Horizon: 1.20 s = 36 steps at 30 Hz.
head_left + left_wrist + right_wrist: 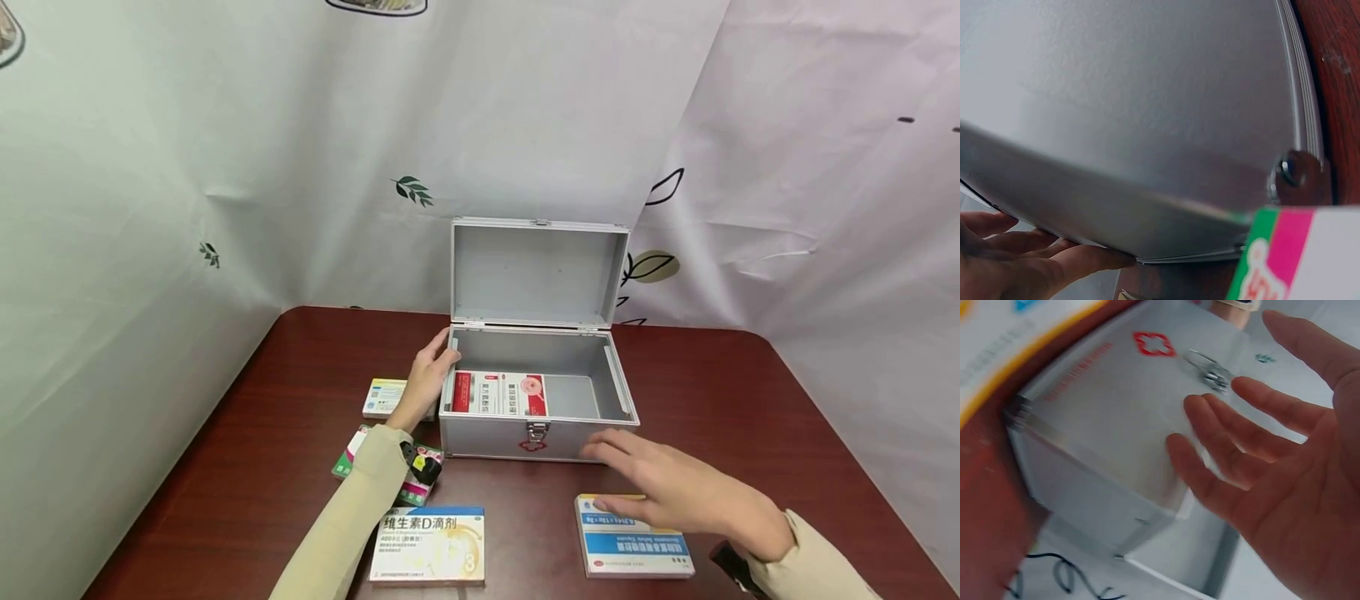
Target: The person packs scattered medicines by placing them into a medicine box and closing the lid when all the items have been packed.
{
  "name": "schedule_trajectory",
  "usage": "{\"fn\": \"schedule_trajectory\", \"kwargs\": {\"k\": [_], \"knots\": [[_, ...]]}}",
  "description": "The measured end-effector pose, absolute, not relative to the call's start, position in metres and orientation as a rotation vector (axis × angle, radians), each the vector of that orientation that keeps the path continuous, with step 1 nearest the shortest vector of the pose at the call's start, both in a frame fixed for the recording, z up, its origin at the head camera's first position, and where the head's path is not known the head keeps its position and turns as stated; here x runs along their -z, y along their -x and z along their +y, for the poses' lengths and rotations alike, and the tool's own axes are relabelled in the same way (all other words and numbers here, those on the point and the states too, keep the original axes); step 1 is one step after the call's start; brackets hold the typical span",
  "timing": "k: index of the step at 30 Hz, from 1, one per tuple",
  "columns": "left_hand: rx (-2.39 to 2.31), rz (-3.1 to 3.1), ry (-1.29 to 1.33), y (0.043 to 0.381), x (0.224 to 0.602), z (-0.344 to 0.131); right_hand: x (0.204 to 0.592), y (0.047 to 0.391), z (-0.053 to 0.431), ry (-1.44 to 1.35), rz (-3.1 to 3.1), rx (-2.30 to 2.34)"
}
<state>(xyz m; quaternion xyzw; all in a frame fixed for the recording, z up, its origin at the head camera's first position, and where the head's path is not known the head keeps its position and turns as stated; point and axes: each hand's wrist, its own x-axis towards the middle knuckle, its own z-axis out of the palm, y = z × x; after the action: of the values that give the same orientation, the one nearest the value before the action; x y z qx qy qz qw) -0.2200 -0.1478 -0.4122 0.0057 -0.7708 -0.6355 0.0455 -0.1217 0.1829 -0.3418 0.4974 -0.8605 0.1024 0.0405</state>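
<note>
A silver first-aid box stands on the table with its lid raised. My left hand grips its left rim; the left wrist view shows the fingers at the edge of the metal wall. Inside, on the left, lies a red-and-white medicine box. My right hand is in front of the first-aid box's right part, fingers spread, holding nothing. It overlaps a blue-and-white medicine box in the head view. In the right wrist view its palm faces the latch.
A vitamin D drops box lies at the front left. Behind it, green-and-pink medicine boxes are partly covered by my left sleeve. A yellow-and-white medicine box lies left of the first-aid box. White curtains surround the table.
</note>
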Motion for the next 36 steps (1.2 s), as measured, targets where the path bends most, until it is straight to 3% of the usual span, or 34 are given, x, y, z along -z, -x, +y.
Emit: {"fn": "schedule_trajectory", "kwargs": {"k": [13, 36], "knots": [[1.946, -2.314, 0.000, 0.220, 0.413, -0.146, 0.381, 0.108, 0.194, -1.263, -3.381, -0.544], [1.914, -2.303, -0.029, 0.221, 0.416, -0.145, 0.401, 0.099, 0.191, -1.258, -3.359, -0.474]]}}
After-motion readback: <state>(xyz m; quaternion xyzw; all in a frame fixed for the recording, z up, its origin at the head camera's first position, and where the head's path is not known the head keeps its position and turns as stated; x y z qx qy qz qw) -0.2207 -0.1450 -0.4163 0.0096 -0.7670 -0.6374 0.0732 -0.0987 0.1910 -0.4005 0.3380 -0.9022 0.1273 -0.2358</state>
